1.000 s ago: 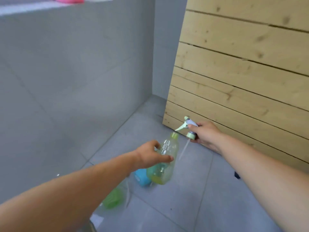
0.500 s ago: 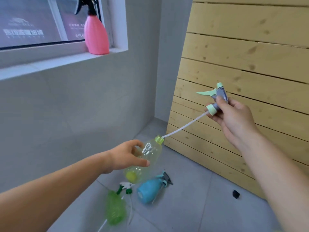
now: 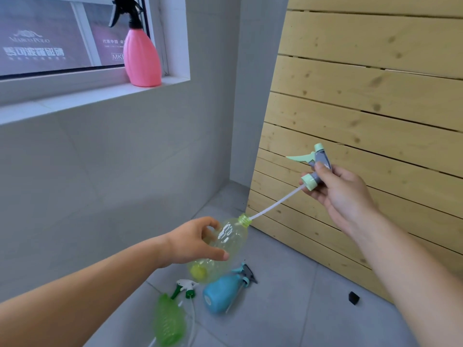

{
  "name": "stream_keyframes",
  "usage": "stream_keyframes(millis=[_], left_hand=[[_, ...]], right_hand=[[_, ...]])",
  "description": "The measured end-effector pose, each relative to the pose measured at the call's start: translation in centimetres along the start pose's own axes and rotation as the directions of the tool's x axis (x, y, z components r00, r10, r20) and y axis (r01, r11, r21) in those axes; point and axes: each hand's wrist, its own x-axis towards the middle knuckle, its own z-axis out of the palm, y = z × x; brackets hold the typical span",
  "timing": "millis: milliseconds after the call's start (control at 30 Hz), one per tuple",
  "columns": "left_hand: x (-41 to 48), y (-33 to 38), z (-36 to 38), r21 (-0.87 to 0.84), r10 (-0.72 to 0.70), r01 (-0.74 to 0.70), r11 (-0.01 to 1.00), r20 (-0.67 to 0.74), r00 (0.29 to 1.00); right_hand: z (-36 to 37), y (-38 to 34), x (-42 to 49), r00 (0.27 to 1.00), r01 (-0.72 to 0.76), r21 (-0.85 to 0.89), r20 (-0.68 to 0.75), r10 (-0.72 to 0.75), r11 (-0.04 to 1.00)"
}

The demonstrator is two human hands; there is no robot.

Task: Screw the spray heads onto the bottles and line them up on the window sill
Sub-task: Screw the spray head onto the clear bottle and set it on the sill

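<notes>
My left hand (image 3: 194,242) grips a clear yellow-green bottle (image 3: 220,249), tilted with its neck pointing up to the right. My right hand (image 3: 340,191) holds a grey and mint spray head (image 3: 314,166) above and to the right of it. The head's white tube (image 3: 275,202) runs down into the bottle's neck; the collar is well apart from the neck. A pink bottle (image 3: 141,55) with a black spray head stands on the window sill (image 3: 75,100).
On the grey floor lie a blue bottle (image 3: 221,294), a green bottle (image 3: 169,320) and a green-and-white spray head (image 3: 185,288). A small black piece (image 3: 353,297) lies near the slatted wooden panel (image 3: 363,108) on the right.
Both hands rose from near the floor. The spray head moved up and away from the bottle, with its tube now stretched into the neck. My view lifted and the sill came into sight.
</notes>
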Motion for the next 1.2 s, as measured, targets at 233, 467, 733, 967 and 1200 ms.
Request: stream_keyframes(millis=[233, 467, 733, 967, 1200], left_hand=[[-0.7, 2.9, 0.8, -0.168, 0.085, -0.077, 0.983, 0.042, 0.996], [-1.5, 3.4, 0.6, -0.354, 0.138, -0.087, 0.931, 0.122, 0.983], [-1.8, 3.3, 0.7, -0.451, 0.15, -0.112, 0.885, 0.048, 0.988], [-1.4, 3.7, 1.2, -0.325, 0.168, -0.179, 0.929, -0.061, 0.984], [-1.1, 4.4, 0.8, -0.136, 0.164, -0.183, 0.974, -0.14, 0.977]], right_hand=[[2.6, 2.9, -1.2, 0.973, -0.079, -0.087, 0.208, 0.096, 0.993], [3.6, 3.7, -1.4, 0.939, -0.056, -0.173, 0.327, 0.111, 0.983], [3.4, 4.1, -0.8, 0.879, -0.071, -0.16, 0.457, 0.137, 0.985], [4.2, 4.7, -0.7, 0.925, 0.007, -0.258, 0.369, 0.092, 0.966], [3.5, 4.2, -0.1, 0.901, -0.09, -0.067, 0.42, 0.11, 0.994]])
